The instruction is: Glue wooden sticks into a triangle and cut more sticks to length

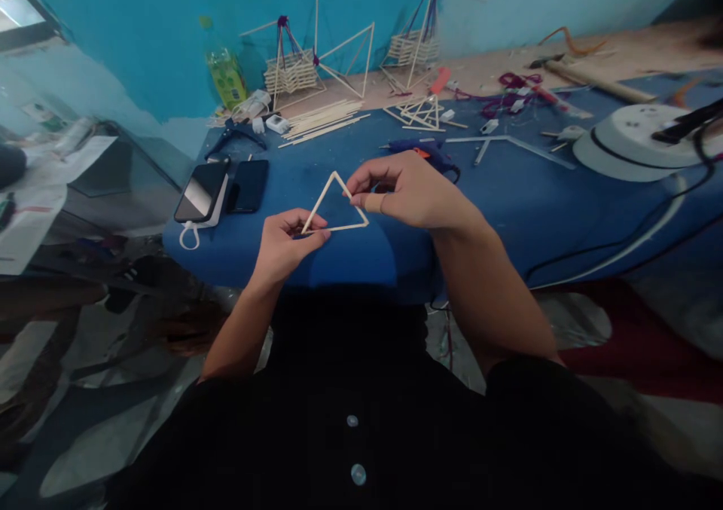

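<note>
A small triangle of pale wooden sticks (319, 203) is held between my two hands, just above the front of the blue table. My left hand (285, 242) pinches its lower left corner, thumb along the bottom stick. On the other side, my right hand (410, 190) has thumb and fingertips closed on the right-hand stick. A blue glue gun (415, 145) lies just beyond my right hand. Farther back are loose wooden sticks (324, 122) in a bundle and a pile of stick triangles (421, 113).
Two phones (203, 190) (249, 186) lie at the left. Along the wall stand stick structures (291, 73) with purple cord and a green bottle (226, 77). To the right are a white round device (626, 141), purple cord (517, 84) and a hammer (599, 79). Cables hang at the right edge.
</note>
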The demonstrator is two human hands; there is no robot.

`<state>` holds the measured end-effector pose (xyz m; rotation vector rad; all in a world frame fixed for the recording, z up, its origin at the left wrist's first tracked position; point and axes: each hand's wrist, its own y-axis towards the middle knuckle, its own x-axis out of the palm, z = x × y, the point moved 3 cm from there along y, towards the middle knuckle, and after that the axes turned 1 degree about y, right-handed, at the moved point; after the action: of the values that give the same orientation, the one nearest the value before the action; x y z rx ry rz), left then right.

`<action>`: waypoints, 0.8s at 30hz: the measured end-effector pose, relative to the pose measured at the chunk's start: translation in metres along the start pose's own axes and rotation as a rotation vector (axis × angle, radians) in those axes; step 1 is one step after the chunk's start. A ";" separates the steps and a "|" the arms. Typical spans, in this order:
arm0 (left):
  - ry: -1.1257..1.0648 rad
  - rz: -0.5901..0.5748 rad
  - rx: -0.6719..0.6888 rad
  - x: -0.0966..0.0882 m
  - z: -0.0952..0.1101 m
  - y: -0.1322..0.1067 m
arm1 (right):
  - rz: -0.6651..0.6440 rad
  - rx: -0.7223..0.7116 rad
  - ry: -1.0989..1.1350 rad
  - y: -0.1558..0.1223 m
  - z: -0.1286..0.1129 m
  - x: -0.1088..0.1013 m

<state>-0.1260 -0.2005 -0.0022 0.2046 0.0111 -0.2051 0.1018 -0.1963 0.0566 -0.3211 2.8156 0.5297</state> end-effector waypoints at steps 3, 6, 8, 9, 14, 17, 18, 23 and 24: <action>-0.084 0.112 0.063 0.000 -0.001 0.000 | 0.007 0.005 0.080 -0.001 0.008 0.004; -0.192 0.200 0.110 0.004 -0.004 -0.001 | 0.028 0.024 0.160 -0.002 0.012 0.008; -0.239 0.212 0.121 0.009 -0.007 -0.003 | 0.038 0.037 0.214 -0.002 0.014 0.011; -0.253 0.206 0.123 0.012 -0.008 -0.003 | 0.039 0.042 0.240 -0.002 0.015 0.013; -0.232 0.120 0.110 0.025 -0.009 -0.005 | 0.026 0.059 0.329 0.000 0.021 0.021; -0.214 0.086 0.113 0.026 -0.009 -0.002 | 0.012 0.075 0.341 0.000 0.025 0.024; -0.209 0.074 0.116 0.026 -0.009 -0.001 | 0.011 0.081 0.343 -0.001 0.025 0.025; -0.193 -0.021 0.090 0.026 -0.011 0.003 | 0.018 0.112 0.344 -0.003 0.028 0.027; -0.196 -0.040 0.080 0.027 -0.012 0.003 | 0.015 0.119 0.346 -0.003 0.028 0.028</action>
<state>-0.0990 -0.2006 -0.0141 0.2638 -0.1885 -0.2646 0.0823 -0.1931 0.0219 -0.4024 3.1676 0.3340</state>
